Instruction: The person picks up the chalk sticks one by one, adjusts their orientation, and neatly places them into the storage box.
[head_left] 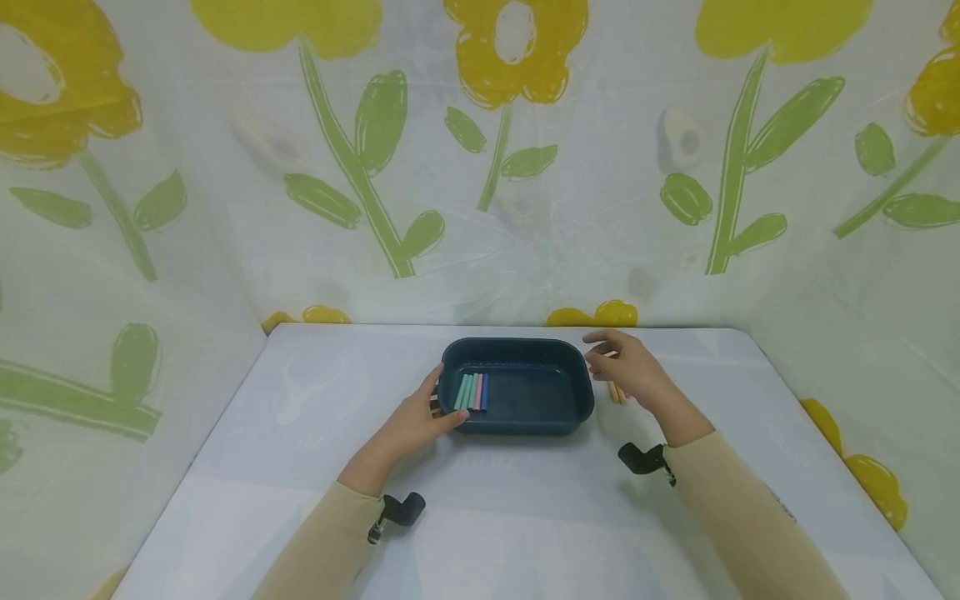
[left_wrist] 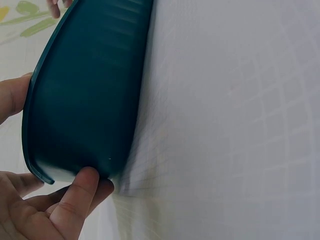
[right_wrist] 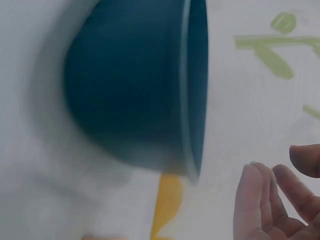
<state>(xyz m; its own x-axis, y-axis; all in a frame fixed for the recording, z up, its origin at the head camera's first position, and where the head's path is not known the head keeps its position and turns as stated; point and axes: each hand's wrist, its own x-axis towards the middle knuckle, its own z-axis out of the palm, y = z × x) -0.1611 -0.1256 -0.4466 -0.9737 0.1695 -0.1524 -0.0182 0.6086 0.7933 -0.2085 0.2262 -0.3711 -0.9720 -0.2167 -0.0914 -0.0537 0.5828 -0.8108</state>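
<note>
On the white table (head_left: 517, 517), a dark blue tray (head_left: 536, 396), probably stiff, smooth and fairly light, best taken by the rim at both short ends. Clamped at the left end by the left hand (head_left: 412, 425); just beside the right end, a right hand (head_left: 628, 365) raised, thumb and fingers apart, with nothing between. Inside at left, a row of chalk-like sticks (head_left: 472, 392), likely light and brittle, best pinched mid-length. Right of the tray, perhaps two orange sticks (head_left: 613, 392), partly hidden.
</note>
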